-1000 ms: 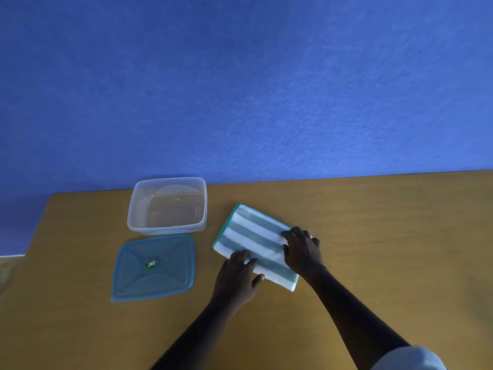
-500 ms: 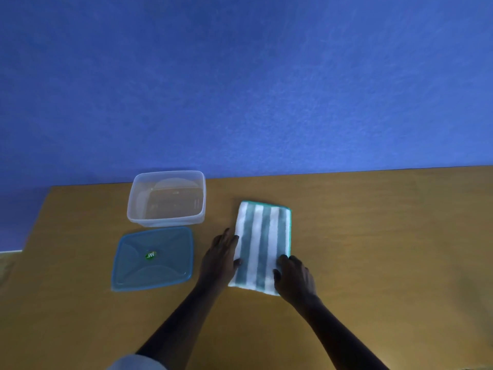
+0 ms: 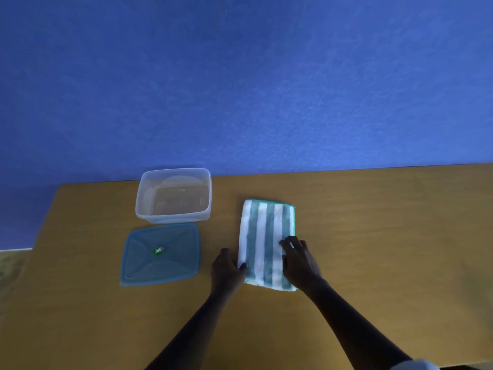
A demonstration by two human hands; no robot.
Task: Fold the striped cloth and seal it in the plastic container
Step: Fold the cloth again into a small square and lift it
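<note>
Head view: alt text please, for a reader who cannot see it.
Two hands press on the near end of a folded striped cloth on a wooden table: left hand at its left edge, right hand on top. An open clear container and its blue lid sit left.

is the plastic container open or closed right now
Open. The clear container has no lid on it and looks empty; its blue lid lies flat on the table just in front of it.

The right hand (image 3: 300,261) hides the striped cloth's (image 3: 264,236) near right part; both forearms run off the bottom edge.
</note>
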